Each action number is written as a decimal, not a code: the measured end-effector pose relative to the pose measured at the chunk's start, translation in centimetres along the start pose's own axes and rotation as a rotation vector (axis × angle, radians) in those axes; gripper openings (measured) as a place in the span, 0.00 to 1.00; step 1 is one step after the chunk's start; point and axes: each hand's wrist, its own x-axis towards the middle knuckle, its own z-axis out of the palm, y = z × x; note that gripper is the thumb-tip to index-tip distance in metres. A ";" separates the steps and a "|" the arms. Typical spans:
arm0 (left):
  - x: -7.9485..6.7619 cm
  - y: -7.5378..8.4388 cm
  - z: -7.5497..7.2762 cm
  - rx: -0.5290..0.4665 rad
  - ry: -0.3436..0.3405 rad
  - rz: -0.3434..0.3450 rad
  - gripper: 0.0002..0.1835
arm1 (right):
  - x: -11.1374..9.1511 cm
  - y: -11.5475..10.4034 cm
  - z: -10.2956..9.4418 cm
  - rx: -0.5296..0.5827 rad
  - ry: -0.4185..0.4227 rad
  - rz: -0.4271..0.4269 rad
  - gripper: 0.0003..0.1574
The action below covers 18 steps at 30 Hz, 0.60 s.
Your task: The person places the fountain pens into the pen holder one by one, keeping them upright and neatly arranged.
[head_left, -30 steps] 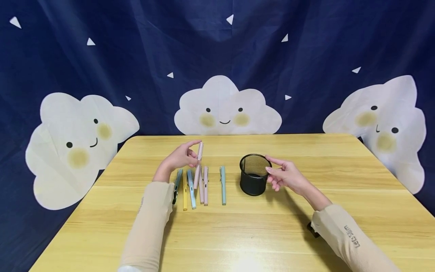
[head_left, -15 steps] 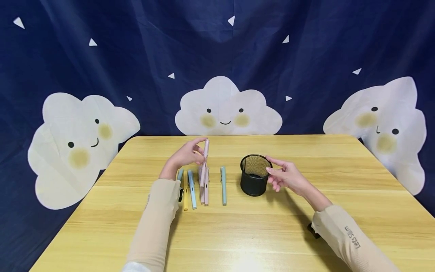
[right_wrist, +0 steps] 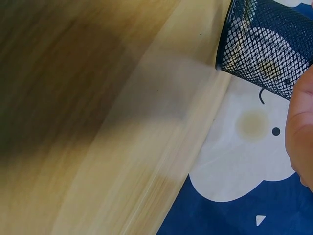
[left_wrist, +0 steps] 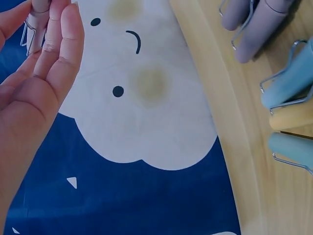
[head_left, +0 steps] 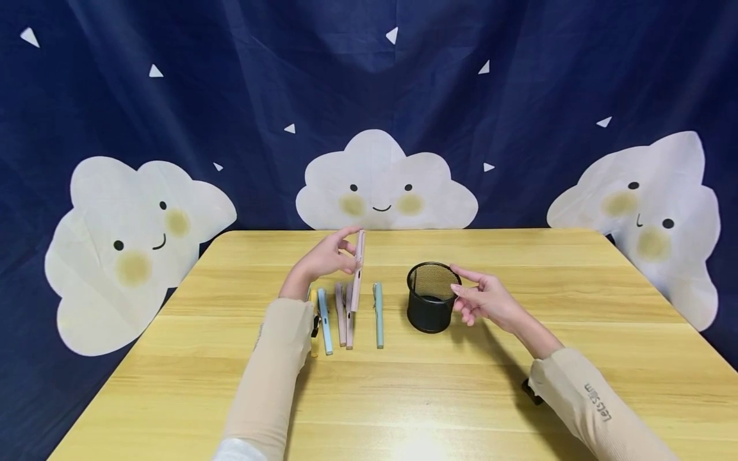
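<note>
My left hand (head_left: pixel 325 259) pinches a pale pink pen (head_left: pixel 357 282) near its top, and the pen hangs almost upright above the table. Below and beside it lie two mauve pens (head_left: pixel 341 320), a light blue pen (head_left: pixel 325 326) and a yellow pen (head_left: pixel 314 342) partly covered by the sleeve. A green pen (head_left: pixel 378 320) lies apart, to their right. In the left wrist view the held pen's metal clip (left_wrist: pixel 30 36) shows between the fingers. My right hand (head_left: pixel 487 298) grips the rim of a black mesh pen holder (head_left: pixel 429 315) between thumb and index finger; the holder stands upright.
The wooden table (head_left: pixel 461 397) extends around the pens and holder. Behind its far edge hangs a dark blue curtain (head_left: pixel 254 128) with white clouds. Another blue-green pen (left_wrist: pixel 293 147) shows beside the yellow one in the left wrist view.
My left hand has carried the pink pen up and to the right, off the other pens. The right hand and the pen holder have stayed in place.
</note>
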 end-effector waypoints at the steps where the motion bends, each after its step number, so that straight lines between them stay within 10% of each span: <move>1: 0.1 0.1 0.0 0.000 0.002 0.004 0.41 | 0.0 0.0 0.0 -0.001 0.000 0.000 0.38; 18: 1.5 1.7 1.3 -0.108 0.022 0.132 0.39 | 0.1 0.2 0.0 0.001 -0.003 0.000 0.38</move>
